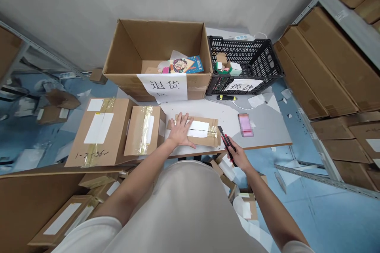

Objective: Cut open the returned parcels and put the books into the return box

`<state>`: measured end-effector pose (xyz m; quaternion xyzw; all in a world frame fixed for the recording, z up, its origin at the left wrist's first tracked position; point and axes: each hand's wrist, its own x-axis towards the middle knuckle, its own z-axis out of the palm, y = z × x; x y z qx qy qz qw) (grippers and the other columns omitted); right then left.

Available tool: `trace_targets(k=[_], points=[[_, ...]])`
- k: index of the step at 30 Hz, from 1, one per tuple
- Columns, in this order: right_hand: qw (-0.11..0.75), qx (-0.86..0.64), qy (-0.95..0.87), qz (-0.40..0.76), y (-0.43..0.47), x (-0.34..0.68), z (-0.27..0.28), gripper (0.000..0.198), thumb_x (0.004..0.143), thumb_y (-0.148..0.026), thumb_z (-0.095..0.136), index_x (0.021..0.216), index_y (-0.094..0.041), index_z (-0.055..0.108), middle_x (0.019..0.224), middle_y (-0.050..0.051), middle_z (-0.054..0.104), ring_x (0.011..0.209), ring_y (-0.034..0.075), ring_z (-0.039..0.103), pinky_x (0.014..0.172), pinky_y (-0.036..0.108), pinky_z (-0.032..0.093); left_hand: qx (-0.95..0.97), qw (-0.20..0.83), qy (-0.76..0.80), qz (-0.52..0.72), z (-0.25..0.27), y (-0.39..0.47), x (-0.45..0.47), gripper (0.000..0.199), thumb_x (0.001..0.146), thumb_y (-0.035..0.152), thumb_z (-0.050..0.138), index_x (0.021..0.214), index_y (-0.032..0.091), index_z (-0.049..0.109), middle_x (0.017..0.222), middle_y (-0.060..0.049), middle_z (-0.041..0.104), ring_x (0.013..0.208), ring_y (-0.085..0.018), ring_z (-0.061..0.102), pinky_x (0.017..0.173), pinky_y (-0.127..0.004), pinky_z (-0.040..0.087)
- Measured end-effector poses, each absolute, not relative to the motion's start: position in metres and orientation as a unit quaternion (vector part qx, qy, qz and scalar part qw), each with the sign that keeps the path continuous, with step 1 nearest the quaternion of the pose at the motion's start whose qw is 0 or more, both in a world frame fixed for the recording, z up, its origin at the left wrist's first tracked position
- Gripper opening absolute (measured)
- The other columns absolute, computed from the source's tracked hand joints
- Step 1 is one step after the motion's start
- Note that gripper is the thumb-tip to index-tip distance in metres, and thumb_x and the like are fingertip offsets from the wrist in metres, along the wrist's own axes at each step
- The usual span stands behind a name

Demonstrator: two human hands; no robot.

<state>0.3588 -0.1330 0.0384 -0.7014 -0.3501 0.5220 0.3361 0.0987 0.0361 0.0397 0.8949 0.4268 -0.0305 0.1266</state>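
A small flat cardboard box [204,140] with a white label and clear tape lies near the table's front edge. My left hand [179,130] rests on its left part with the fingers spread. In my right hand [237,154] is a black and red utility knife [228,145], its fingers wrapped round the handle. The knife's tip points up at the box's right end; whether it touches the cardboard I cannot tell. Left of the flat box stands a taped carton [135,130], with a larger carton [78,142] beside it.
At the back of the table [270,130] stand a big open cardboard box [124,83] with books inside and a black plastic crate [274,57]. A yellow-black tool [227,97] and a pink phone [245,125] lie to the right. Shelves with cartons [329,63] flank the right side.
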Motion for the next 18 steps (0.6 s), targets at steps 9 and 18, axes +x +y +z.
trace_targets(k=[9, 18], points=[[0.240, -0.706, -0.448, 0.493, -0.135, 0.381, 0.052, 0.059, 0.082, -0.040, 0.048, 0.138, -0.022, 0.043, 0.064, -0.002, 0.058, 0.040, 0.008, 0.042, 0.039, 0.022, 0.041, 0.882, 0.146, 0.445, -0.046, 0.040, 0.035, 0.101, 0.122, 0.048, 0.076, 0.065, 0.147, 0.021, 0.017, 0.154, -0.016, 0.008, 0.138, -0.045, 0.000, 0.094, -0.057, 0.035], [0.172, -0.702, -0.442, 0.531, -0.161, 0.385, 0.058, 0.057, 0.084, -0.038, 0.044, 0.138, -0.021, 0.042, 0.069, -0.001, 0.059, 0.040, 0.007, 0.043, 0.039, 0.022, 0.041, 0.881, 0.146, 0.447, -0.046, 0.038, 0.035, 0.101, 0.118, 0.051, 0.072, 0.067, 0.146, 0.022, 0.017, 0.154, -0.015, 0.007, 0.138, -0.044, 0.000, 0.092, -0.057, 0.036]])
